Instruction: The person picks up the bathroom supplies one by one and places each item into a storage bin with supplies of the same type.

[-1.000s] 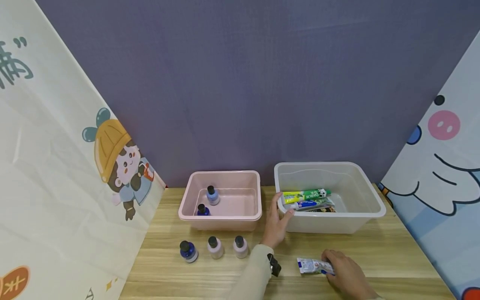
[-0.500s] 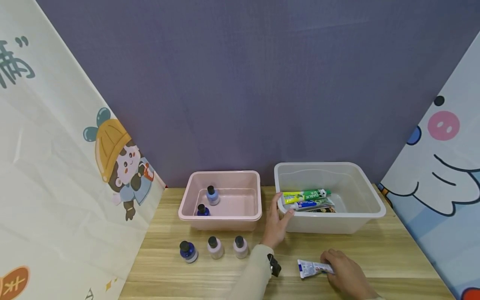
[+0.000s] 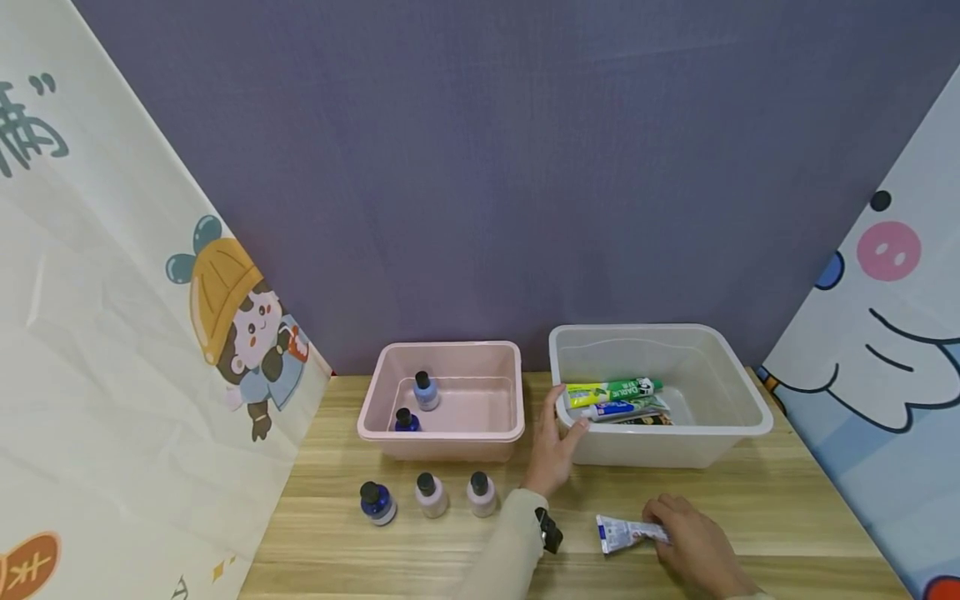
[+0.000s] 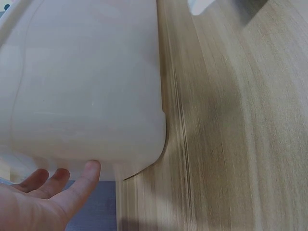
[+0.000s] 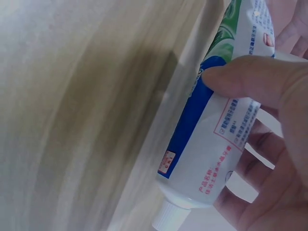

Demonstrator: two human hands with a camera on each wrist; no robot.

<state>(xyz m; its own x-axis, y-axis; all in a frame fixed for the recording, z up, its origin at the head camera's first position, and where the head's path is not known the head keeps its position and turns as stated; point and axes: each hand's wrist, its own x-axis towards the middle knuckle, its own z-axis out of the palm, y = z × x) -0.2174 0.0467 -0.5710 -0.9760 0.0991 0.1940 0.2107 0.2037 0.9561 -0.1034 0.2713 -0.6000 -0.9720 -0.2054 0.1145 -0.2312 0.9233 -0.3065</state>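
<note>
My right hand [image 3: 693, 542] grips a toothpaste tube [image 3: 626, 533] just above the table, its flat end pointing left. In the right wrist view the toothpaste tube [image 5: 207, 144] shows white, blue and green, with a white cap; the thumb [image 5: 240, 79] presses across it and the fingers lie behind. My left hand [image 3: 551, 454] rests against the front left corner of a white plastic bin [image 3: 660, 450]. In the left wrist view, extended fingers [image 4: 79, 185] touch the bin wall [image 4: 91, 86]. Inside the bin lie a green-yellow toothpaste tube [image 3: 611, 392], a blue-white tube [image 3: 622, 408] and a partly hidden dark one.
A pink bin [image 3: 442, 447] stands left of the white one, holding a light-blue bottle [image 3: 426, 393] and a dark-blue bottle [image 3: 407, 422]. Before it stand a blue bottle [image 3: 378, 504] and two pale pink bottles [image 3: 431, 497], all black-capped. A dark-blue partition [image 3: 480, 183] rises behind.
The toothpaste tube has turned a little in my right hand, its flat end dipping slightly toward me. My left hand has stayed at the white bin's corner.
</note>
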